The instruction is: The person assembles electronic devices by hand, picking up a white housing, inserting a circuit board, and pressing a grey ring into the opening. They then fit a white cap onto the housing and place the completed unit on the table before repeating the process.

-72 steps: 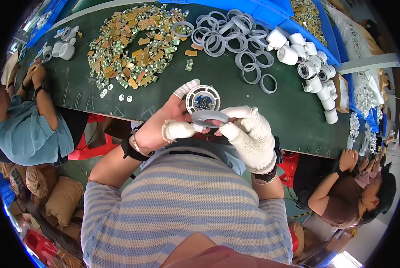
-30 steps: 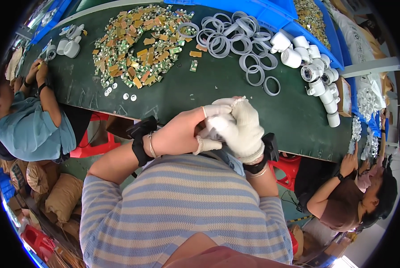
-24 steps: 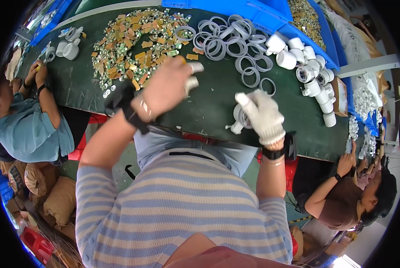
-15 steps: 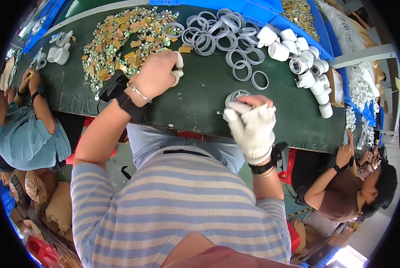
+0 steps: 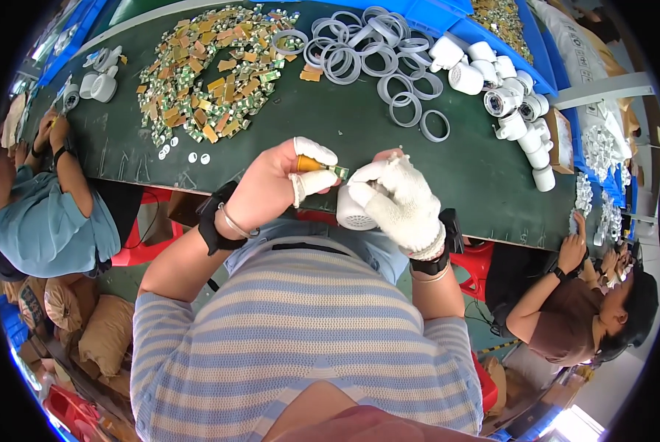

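My left hand, with white finger covers on its thumb and forefinger, is closed on a small circuit board with a yellow-brown flap. The board's green end points towards my right hand, which wears a white knit glove. That hand grips a white round camera housing with a dotted face turned down towards me, near the table's front edge. The two hands almost meet, with the board's end just above the housing. Gloved fingers cover the housing's upper part.
A broad pile of circuit boards spreads over the green table at the left. Grey rings lie at the back. White camera housings cluster on the right, beside blue bins. Small white discs lie near the front-left edge. Co-workers sit either side.
My left hand has come from the pile towards me and right, now with a circuit board. My right hand has moved slightly left, and the white housing is now tipped with its dotted face showing.
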The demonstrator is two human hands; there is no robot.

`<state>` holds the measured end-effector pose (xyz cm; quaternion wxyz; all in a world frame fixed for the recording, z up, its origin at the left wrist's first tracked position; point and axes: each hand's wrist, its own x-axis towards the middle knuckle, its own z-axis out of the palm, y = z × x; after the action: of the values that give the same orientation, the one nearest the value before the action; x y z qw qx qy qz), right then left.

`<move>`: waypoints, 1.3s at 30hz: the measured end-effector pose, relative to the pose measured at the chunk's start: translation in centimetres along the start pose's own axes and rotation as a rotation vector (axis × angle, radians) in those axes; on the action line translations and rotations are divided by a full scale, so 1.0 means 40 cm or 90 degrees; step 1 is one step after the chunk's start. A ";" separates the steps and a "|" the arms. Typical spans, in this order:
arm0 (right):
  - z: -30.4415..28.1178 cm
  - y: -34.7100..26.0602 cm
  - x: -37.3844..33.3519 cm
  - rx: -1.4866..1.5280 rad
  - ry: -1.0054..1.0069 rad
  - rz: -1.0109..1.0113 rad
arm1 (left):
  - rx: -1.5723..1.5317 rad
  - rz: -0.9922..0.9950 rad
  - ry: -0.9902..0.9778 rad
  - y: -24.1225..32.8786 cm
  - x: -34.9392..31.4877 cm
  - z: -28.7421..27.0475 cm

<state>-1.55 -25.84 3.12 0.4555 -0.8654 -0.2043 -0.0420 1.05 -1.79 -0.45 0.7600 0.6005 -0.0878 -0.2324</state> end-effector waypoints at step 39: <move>-0.018 0.029 0.056 0.182 -0.315 0.026 | 0.058 -0.034 -0.064 0.041 -0.070 0.026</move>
<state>1.05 -26.29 3.21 0.5100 -0.7804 -0.2958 0.2085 -1.44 -1.14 1.78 0.7202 0.6239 -0.1204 -0.2785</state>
